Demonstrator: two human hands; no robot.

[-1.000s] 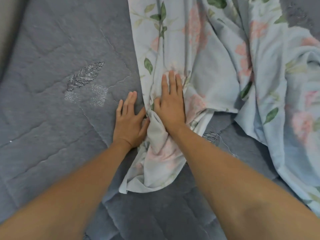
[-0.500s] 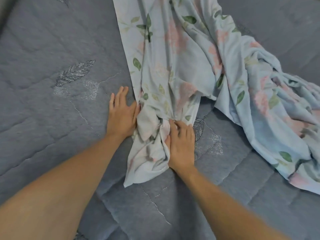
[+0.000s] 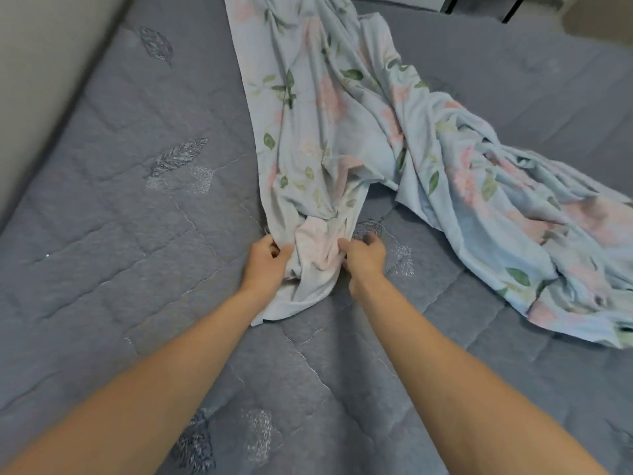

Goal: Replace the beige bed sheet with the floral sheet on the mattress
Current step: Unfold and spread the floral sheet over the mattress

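Both hands now curled from flat, left grip (image 3: 265, 264) and right grip (image 3: 363, 258) clutching floral sheet (image 3: 318, 250), no legible writing

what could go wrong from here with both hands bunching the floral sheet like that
1. The left hand and right hand grip the floral sheet close together at one gathered end, so a pull would likely drag it as a rope rather than spread it.
2. The crumpled heap on the right may stay tangled or twisted.
3. The sheet lies diagonally across the grey mattress, so it could go on skewed.
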